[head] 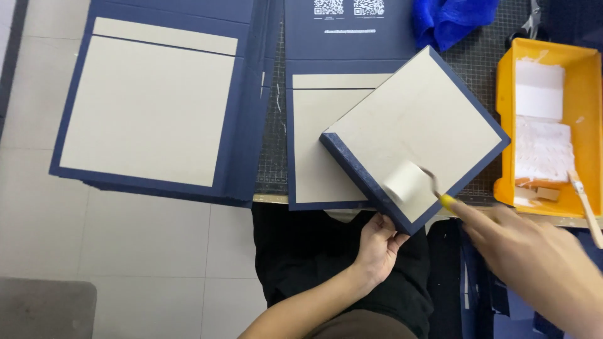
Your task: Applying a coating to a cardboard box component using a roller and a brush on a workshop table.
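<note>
Seen from the head camera, the left hand (377,246) holds a flat grey board with a dark blue edge (418,135). Its fingers are closed on the board's low corner, and the board is tipped up above the tabletop (270,169). The right hand (534,257) is closed around the yellow handle of a small roller (407,182). The white roller head rests on the grey face of the board, close to the low corner and just above the left hand.

The board looks stiff and light, like thick card. It likely will not bend, so a grip on one corner or edge seems enough. The grey face may be wet and sticky where the roller has touched, so the blue edges look like the safer place to hold.

To the right of the board sits a yellow tray (505,125) with white glue in it, and a brush (584,201) leans on its rim. Behind the board lies a blue cloth (452,19). Under the board and to its left lie more flat blue covers with grey panels (147,110).
</note>
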